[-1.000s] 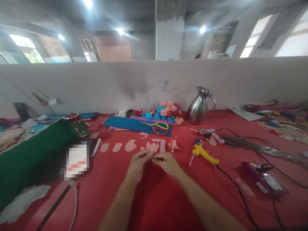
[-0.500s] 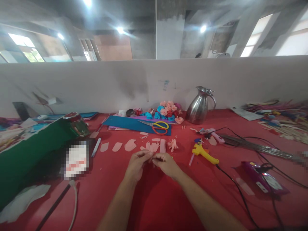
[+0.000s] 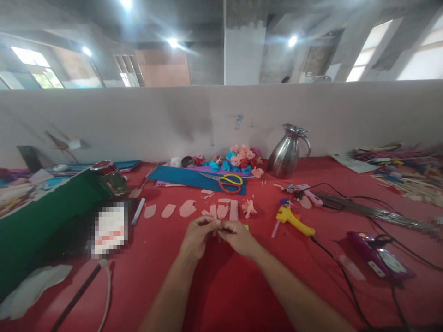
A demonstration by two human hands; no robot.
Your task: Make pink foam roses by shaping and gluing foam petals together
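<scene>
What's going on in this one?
A person's left hand and right hand meet at the fingertips above a red table, apparently working something small that the fingers mostly hide. Pale pink pieces lie just beyond. Scissors rest on a blue sheet, and a yellow glue gun lies to the right, neither in hand.

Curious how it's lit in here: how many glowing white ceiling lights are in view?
4: leftmost light; second light, at the picture's top edge; third light, left of the tall grey pillar; fourth light, right of it. Others may be hidden.
</scene>
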